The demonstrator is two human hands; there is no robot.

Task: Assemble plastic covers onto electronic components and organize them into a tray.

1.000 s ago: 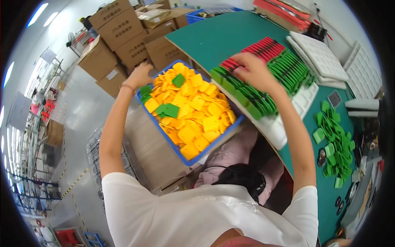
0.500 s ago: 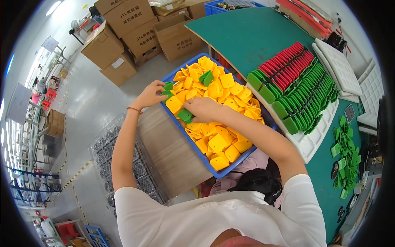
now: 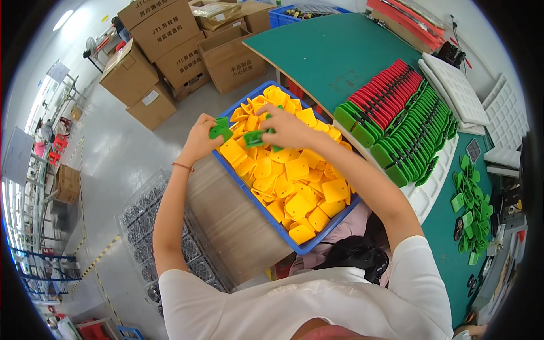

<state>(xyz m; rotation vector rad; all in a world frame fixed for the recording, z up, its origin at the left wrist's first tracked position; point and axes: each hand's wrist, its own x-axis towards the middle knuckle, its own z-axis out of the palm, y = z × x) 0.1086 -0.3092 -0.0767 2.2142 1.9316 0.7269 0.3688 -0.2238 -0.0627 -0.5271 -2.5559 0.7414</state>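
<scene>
Left hand [image 3: 201,139] pinches 1 green piece [image 3: 220,130]; right hand [image 3: 286,127] fingers pinch another green piece [image 3: 253,138], lifting both clear of the yellow pieces [image 3: 294,181] in the blue bin [image 3: 249,192].

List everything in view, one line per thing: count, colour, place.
blue bin: one, blue, centre, on a wooden stand.
yellow plastic pieces: many, yellow-orange, filling the bin.
green plastic pieces: a few, green, at the bin's far end by the hands.
green racked pieces: many, green, on white trays on the table.
red racked pieces: many, red, behind the green rows.
table: one, green top, upper right.
loose green parts: many, green, right table edge.
cardboard boxes: several, brown, floor, upper left.
left hand: holds a green piece.
right hand: on a green piece in the bin.
</scene>
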